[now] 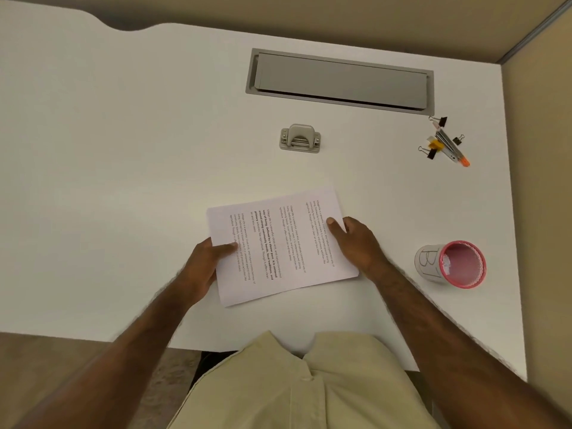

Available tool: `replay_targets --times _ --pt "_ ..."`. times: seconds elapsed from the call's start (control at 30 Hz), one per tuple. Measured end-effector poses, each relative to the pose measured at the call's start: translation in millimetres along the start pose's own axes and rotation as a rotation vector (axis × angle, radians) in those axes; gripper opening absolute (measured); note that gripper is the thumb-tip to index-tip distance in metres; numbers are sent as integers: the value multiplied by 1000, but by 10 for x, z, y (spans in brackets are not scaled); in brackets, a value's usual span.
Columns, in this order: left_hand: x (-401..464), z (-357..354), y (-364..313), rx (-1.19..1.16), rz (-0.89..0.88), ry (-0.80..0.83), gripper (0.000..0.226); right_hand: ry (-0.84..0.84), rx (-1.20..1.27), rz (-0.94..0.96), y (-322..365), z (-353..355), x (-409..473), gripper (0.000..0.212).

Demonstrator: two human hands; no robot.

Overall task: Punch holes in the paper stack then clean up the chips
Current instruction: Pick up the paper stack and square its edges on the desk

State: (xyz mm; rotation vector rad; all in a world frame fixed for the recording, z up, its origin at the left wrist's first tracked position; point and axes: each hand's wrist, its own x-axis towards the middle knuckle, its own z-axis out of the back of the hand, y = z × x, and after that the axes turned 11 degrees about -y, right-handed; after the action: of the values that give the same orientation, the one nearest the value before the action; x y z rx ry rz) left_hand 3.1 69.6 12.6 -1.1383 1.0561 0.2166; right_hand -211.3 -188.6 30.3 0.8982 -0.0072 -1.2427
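Note:
A stack of printed white paper [280,246] lies slightly turned on the white desk [123,150], close to the front edge. My left hand [204,264] grips the stack's left edge, thumb on top and fingers underneath. On the opposite edge my right hand [356,239] holds the stack, its thumb lying on the sheet. A grey two-hole punch [299,137] stands on the desk beyond the paper, apart from both hands. At the right stands a pink mesh cup [453,264] wrapped in a white label, with a few white bits inside.
A grey cable hatch [340,80] is set into the desk behind the punch. A small pile of binder clips and pens [444,142] lies at the far right. A beige partition wall [538,150] borders the desk on the right.

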Motion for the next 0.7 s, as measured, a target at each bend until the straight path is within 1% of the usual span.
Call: replay_targets --times 0.07,0.1,0.27,0.33,0.4,0.47,0.53,0.57,0.63,0.7 --pt "-10 -28 -2 -1 -2 -19 38 47 15 19 -32 -6 -19 38" --pt "-21 -47 -2 -5 -6 -28 38 58 18 28 -48 -11 -27 34" --pt "-54 -133 0 -31 -23 -93 35 40 19 52 -73 -48 -59 31" --pt "-42 -151 8 -37 -17 -117 34 38 44 32 -85 -39 -58 35" --pt "-34 -154 20 -57 -5 -124 33 60 129 -40 -107 -5 -60 49" --pt "-42 -155 31 -99 5 -113 34 124 358 -200 -139 39 -94 63" --pt "-73 -176 38 -168 14 -94 37 234 695 -401 -194 102 -157 72" --pt "-94 -198 41 -212 18 -91 39 270 840 -463 -243 126 -185 78" --pt "-138 -267 58 -306 33 -112 44 277 1050 -538 -356 123 -265 87" --pt "-194 -370 94 -391 51 -143 46 285 1177 -575 -434 38 -393 84"
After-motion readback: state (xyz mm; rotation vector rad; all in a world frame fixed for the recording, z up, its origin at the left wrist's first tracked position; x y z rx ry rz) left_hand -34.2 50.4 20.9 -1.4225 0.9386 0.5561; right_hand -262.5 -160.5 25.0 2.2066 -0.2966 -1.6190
